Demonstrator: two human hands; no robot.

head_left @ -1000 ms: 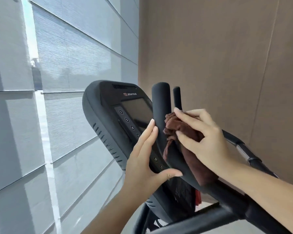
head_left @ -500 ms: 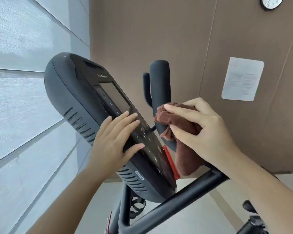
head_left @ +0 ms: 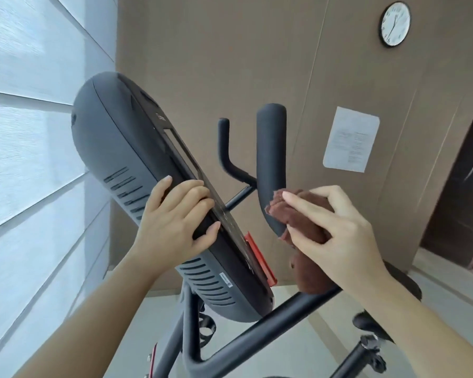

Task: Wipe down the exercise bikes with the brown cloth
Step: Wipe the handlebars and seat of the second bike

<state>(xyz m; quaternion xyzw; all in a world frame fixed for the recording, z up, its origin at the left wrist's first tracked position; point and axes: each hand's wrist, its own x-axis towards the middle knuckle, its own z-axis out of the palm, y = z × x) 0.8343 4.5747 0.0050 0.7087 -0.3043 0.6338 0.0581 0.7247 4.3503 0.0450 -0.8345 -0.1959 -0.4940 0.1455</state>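
Against the padded, curved handlebar (head_left: 271,170), right hand (head_left: 336,230) presses bunched brown cloth (head_left: 301,214).

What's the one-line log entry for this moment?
step: wiping handlebar | right hand: presses brown cloth on bar's bend | left hand: grips console edge | status: in progress

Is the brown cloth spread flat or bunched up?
Bunched: the brown cloth sits crumpled under the right hand against the handlebar, one end hanging below.
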